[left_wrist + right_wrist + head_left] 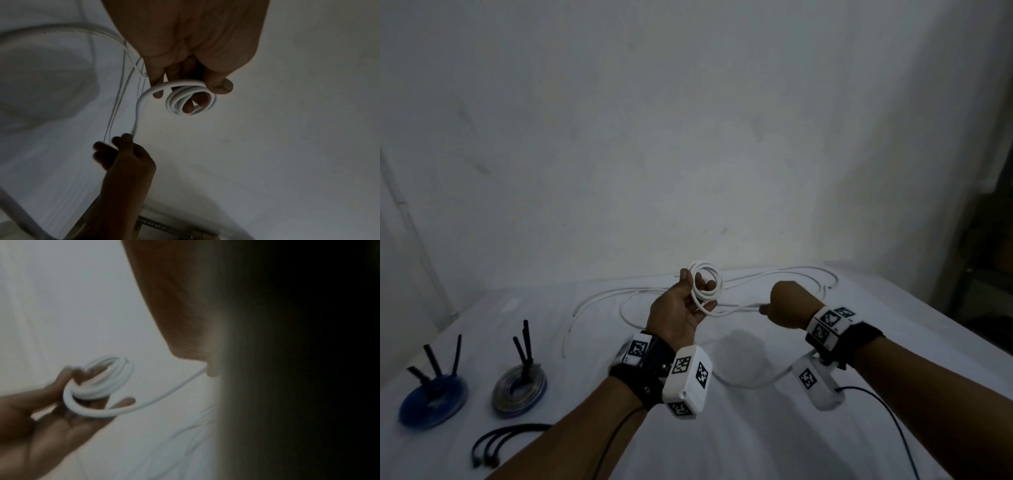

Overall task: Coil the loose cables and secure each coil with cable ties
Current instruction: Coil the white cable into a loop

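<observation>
My left hand (690, 301) holds a small coil of white cable (708, 284) above the table, palm up, thumb and fingers curled round its loops (191, 100). From the coil a strand runs right to my right hand (779, 306), which pinches the white cable (135, 125) in a closed fist. The remaining white cable (774, 277) lies in loose loops on the white tablecloth behind both hands. In the right wrist view the coil (102, 382) sits in the left palm, and the right hand's own fingers are mostly hidden in darkness.
On the table's left stand a tied blue coil (433, 401) and a tied grey coil (518, 387), black tie ends sticking up. Loose black cable ties (496, 442) lie near the front edge. A white wall rises behind the table (756, 445). Dark shelving (983, 260) stands right.
</observation>
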